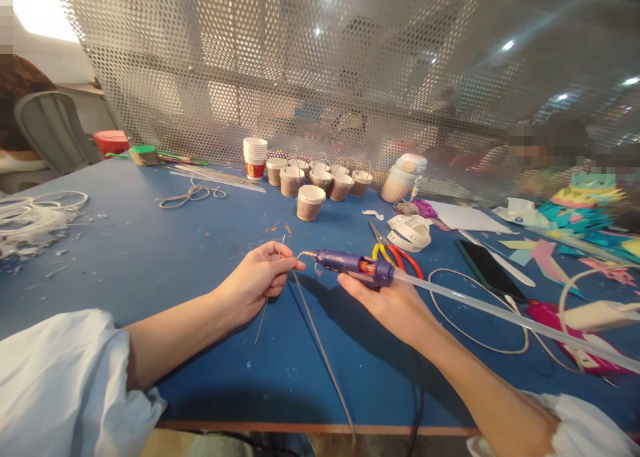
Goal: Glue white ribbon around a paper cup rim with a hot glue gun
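My left hand is closed, its fingers pinching a thin straight wire that slants through them. At its fingertips is the upper end of a thin brown cord, which runs down over the table's front edge. My right hand is wrapped round a dark blue glue gun. From the gun's rear sticks out a long translucent glue stick. The gun's nozzle points left, close to my left fingertips and the cord's end; whether they touch I cannot tell.
On the blue table stand several twine-wrapped cups and stacked paper cups. Scissors, a tape roll, a phone and a charging cable lie at the right. Cord coils lie left.
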Tool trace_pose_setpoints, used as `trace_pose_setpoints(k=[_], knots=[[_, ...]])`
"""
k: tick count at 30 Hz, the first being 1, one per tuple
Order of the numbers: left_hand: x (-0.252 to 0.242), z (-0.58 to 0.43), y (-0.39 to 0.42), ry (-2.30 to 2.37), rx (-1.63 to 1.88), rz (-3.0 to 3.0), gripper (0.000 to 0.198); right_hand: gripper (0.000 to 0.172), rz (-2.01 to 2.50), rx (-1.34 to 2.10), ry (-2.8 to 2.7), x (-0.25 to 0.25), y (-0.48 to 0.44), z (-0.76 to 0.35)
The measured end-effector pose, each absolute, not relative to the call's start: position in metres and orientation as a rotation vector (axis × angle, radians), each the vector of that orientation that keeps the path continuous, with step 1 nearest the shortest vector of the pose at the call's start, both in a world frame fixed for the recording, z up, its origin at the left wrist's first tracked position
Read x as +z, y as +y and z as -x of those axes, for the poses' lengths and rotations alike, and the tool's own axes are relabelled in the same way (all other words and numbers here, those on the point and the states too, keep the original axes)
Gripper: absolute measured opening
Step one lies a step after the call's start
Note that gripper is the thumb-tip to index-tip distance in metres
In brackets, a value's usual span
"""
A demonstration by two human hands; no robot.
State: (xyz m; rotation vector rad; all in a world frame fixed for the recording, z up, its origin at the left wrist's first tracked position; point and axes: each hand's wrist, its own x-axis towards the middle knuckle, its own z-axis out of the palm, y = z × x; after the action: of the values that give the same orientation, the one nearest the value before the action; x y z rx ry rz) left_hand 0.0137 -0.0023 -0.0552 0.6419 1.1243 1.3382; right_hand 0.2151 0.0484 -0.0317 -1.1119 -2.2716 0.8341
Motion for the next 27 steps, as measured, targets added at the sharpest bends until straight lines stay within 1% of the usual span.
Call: trace_pose_setpoints(k=[4, 13, 20, 27], knots=[[-0.0546, -0.0139, -0.0024, 1.115, 1.347, -0.636, 0.019, 0.028, 1.104, 0.805, -2.282, -0.0327, 0.0482, -0.2149], [-0.0553, -0.0131, -0.0036, 1.123, 1.335, -0.647, 0.02, 0.033, 1.158, 0.808, -2.262, -0.0317, 0.0489, -0.2165], [-0.056, -0.0141, -0.0024, 1.106, 1.331, -0.662, 0.022, 0.03, 1.089, 0.828, -2.263, -0.034, 0.0504, -0.2155], [-0.0546, -0.0133, -0.0033, 1.099, 1.328, -0.638, 0.024, 0.032, 1.103, 0.866, -2.278, -0.0304, 0.0496, -0.2173]])
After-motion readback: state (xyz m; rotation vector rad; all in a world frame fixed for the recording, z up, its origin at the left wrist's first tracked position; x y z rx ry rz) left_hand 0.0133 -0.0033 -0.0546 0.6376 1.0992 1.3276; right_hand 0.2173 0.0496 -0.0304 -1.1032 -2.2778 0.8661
